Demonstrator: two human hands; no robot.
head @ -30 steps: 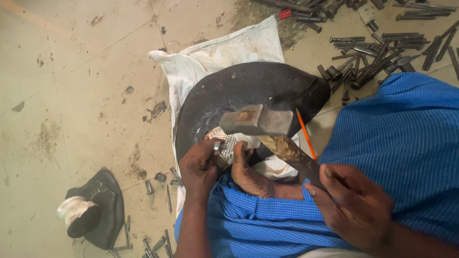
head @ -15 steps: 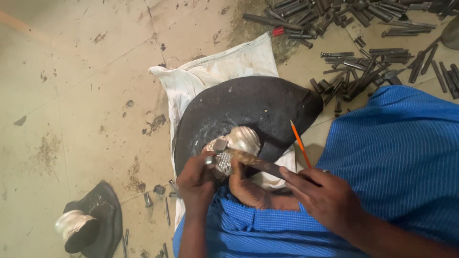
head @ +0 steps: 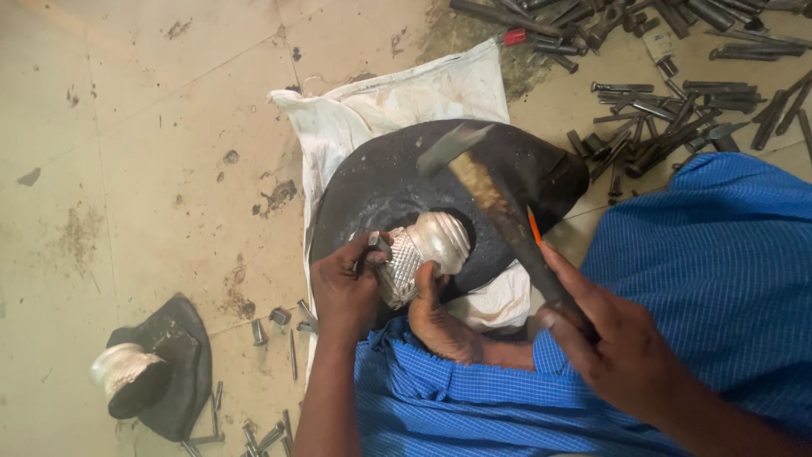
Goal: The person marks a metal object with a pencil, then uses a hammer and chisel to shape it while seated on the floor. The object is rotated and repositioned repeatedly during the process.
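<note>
1. Right hand (head: pixel 626 355) has its grip closed round the handle of a hammer (head: pixel 499 203), head raised and blurred over the black round block (head: pixel 381 186). Left hand (head: pixel 347 288) has a closed grip pinching a small punch (head: pixel 378 245) against the silver ribbed piece (head: pixel 419 254).
2. Silver piece lies on the block's middle, on its side, w/ a bare foot (head: pixel 440 322) pressed right against it, seemingly to steady it.
3. Biggest risk, imo: hammer misses the small punch head & lands on left fingers (head: pixel 364 254), which sit just beside the strike spot.
4. Foot's toes touch the piece too, so a glancing blow could catch them.
5. Piece is rounded & held only by foot + fingers; an off-centre hit could roll it, and the punch would skid & scar the pattern.
6. Block rests on a white sack (head: pixel 406 93) on the floor; could shift under a hard blow.
7. Loose steel punches (head: pixel 651 110) lie well apart at upper right; more near the left knee side (head: pixel 279 317), easy to kneel on.
</note>
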